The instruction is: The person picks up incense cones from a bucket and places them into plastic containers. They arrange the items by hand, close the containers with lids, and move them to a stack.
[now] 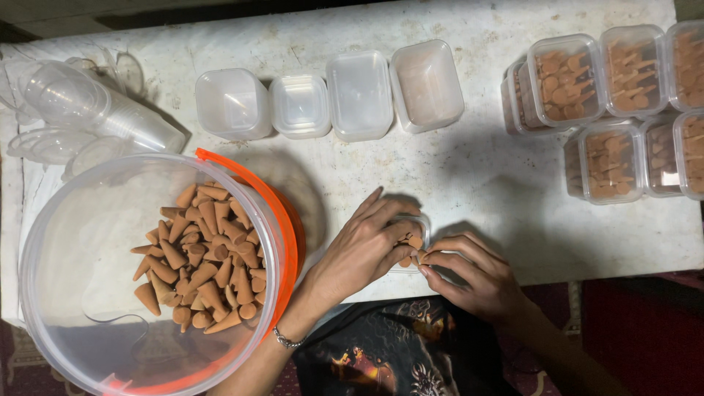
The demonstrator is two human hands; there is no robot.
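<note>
Where both hands meet at the near edge of the table, a small clear container sits under them, partly filled with brown cones. Left hand: fingers spread and laid flat over the container's top, covering most of it. Right hand: fingertips pressed together, pinching one cone at the container's near rim. Wrist of the left hand: thin metal bracelet.

Surface: white table, scuffed and stained, shadowed around the hands.

Left of the hands: large clear bucket with an orange rim, holding a heap of loose cones. Beyond it: nested clear plastic cups lying on their sides.

Far side, centre: four empty clear tubs in a row. Far right: filled, lidded tubs of cones, stacked close together, the outermost cut off by the frame edge.

Room: dark red patterned floor covering below the table edge, too dim to make out. Container's contents mostly hidden beneath the left palm.
</note>
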